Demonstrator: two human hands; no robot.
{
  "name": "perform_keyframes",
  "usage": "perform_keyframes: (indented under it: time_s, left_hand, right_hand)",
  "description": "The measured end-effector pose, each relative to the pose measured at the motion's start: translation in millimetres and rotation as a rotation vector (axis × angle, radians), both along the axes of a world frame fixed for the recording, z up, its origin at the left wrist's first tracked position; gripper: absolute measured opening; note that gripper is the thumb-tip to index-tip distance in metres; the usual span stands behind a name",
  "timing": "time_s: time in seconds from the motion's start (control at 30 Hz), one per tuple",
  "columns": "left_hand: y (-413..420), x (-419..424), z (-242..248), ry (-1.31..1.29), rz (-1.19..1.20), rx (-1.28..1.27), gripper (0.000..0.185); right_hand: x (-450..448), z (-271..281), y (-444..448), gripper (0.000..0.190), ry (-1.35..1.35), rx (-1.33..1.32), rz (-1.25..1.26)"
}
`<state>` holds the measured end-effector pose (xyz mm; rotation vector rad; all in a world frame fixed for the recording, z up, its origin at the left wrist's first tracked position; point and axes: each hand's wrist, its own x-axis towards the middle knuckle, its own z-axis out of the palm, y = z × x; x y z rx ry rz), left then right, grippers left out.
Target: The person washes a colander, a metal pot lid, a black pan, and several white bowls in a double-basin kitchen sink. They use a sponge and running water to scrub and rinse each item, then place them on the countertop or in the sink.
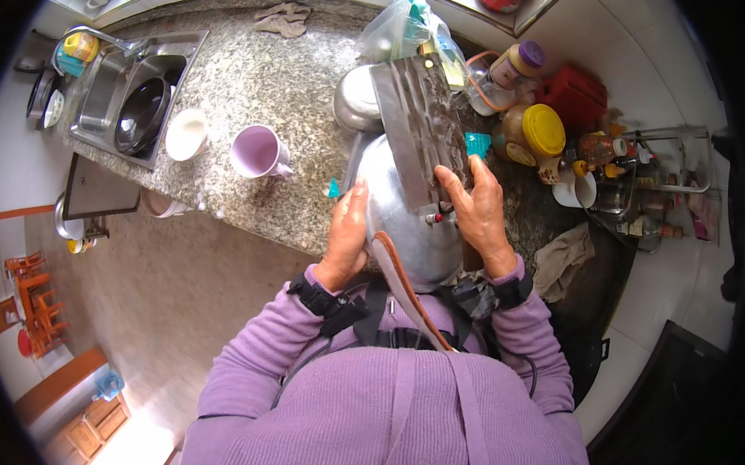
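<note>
My left hand [346, 233] grips the left side of a domed silvery metal vessel or lid [376, 176], which is tilted close to my body. My right hand [481, 212] holds a broad dark rectangular metal plate [427, 124], shaped like a cleaver blade, with its thumb on the face and fingers along the right edge. The plate has a small hole near its far corner and lies over the dome, hiding part of it. A small red-tipped fitting [434, 218] shows below the plate. A curved brown-edged strip [406, 287] extends from the dome towards my chest.
A rounded metal pot [357, 99] sits behind the dome. On the granite counter [216, 77] are a purple mug [258, 151], a white cup [186, 134] and a cloth [283, 18]. A sink [98, 88] is left; jars, bottles and a yellow-lidded jar [533, 131] crowd the right.
</note>
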<state>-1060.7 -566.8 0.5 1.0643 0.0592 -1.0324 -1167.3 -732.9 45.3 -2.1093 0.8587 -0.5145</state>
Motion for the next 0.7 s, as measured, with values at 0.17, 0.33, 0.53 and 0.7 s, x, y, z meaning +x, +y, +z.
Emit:
perform_keyframes:
  time_s: [0.17,0.33,0.53,0.7]
  left_hand:
    - [-4,-1,4,0.013,0.021,-0.039,0.043]
    - [-8,0,6,0.008,0.034,-0.017,0.046]
    - [-12,-1,4,0.042,0.048,-0.009,0.047]
    - [-14,0,0,0.095,0.083,-0.037,0.047]
  right_hand:
    - [15,-10,-23,0.041,0.038,0.058,0.060]
    - [20,-24,-36,0.039,0.043,0.206,0.098]
    - [24,-25,-37,0.039,0.104,0.204,0.118]
    - [23,-27,-26,0.038,0.087,0.183,0.098]
